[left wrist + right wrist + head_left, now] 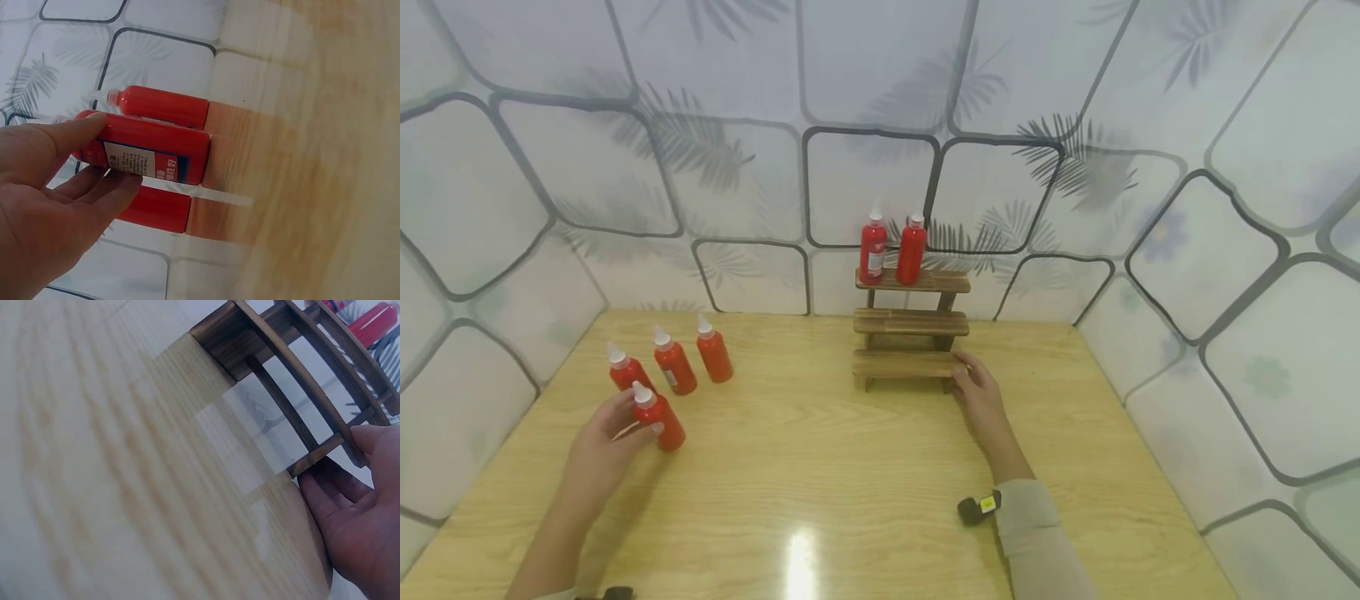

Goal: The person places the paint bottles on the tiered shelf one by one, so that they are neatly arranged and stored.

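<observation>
So the left hand (597, 454) has thumb and fingers curled round the front red bottle (662, 423), side-on around its upper body, probably since that's easy to grab with three more bottles (675, 369) standing just behind. Right hand's (982, 404) pinching the right end of the wooden stand's (910, 364) bottom step, I'd guess to steady it, seeing as two bottles (912, 252) stand side by side up on the top step.

Red bottles (667, 425); brown rack (910, 322); yellow wood-grained table (820, 467); leaf-patterned pale wall (872, 183)
</observation>
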The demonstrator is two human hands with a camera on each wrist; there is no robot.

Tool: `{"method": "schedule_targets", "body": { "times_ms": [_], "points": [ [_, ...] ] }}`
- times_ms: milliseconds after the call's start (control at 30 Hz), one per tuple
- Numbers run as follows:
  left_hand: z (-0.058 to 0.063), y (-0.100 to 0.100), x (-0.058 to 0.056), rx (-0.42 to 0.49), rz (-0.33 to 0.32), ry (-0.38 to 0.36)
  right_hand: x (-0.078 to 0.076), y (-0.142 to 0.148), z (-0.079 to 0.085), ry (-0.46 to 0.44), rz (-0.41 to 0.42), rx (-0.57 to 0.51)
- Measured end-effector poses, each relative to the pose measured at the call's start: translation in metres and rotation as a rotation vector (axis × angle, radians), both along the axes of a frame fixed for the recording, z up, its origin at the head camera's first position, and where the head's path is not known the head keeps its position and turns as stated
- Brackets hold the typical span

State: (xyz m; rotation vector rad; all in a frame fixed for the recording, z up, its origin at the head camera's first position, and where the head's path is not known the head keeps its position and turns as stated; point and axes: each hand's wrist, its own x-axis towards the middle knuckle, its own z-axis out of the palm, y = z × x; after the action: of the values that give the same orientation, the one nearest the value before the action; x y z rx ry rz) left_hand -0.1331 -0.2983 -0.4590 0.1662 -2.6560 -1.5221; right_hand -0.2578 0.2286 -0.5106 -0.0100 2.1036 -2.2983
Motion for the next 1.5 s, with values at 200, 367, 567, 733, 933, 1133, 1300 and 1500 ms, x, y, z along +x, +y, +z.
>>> {"method": "schedule_targets", "body": {
  "times_ms": [200, 367, 567, 733, 933, 1133, 1300, 1500],
  "points": [
    [0.007, 0.006, -0.002, 0.049, 0.061, 0.004, 0.0, 0.0, 0.0, -0.001, 0.0, 0.004],
    [0.021, 0.021, -0.007, 0.113, 0.041, 0.078, 0.001, 0.0, 0.002, 0.002, -0.002, 0.002],
    [0.037, 0.051, -0.016, 0.163, -0.041, 0.15, 0.002, 0.001, 0.001, 0.0, 0.003, 0.008],
    [0.047, 0.075, -0.024, 0.183, -0.102, 0.156, 0.003, 0.001, 0.002, 0.008, 0.012, 0.041],
    [0.054, 0.099, -0.038, 0.208, -0.184, 0.153, 0.003, 0.001, 0.002, 0.007, 0.012, 0.044],
    [0.054, 0.124, -0.055, 0.26, -0.245, 0.137, 0.003, 0.002, 0.0, 0.006, 0.011, 0.051],
    [0.056, 0.146, -0.071, 0.316, -0.268, 0.15, 0.001, 0.001, 0.0, -0.001, -0.002, 0.03],
    [0.059, 0.173, -0.088, 0.407, -0.298, 0.203, 0.001, 0.001, 0.0, 0.006, -0.008, 0.029]
  ]
}}
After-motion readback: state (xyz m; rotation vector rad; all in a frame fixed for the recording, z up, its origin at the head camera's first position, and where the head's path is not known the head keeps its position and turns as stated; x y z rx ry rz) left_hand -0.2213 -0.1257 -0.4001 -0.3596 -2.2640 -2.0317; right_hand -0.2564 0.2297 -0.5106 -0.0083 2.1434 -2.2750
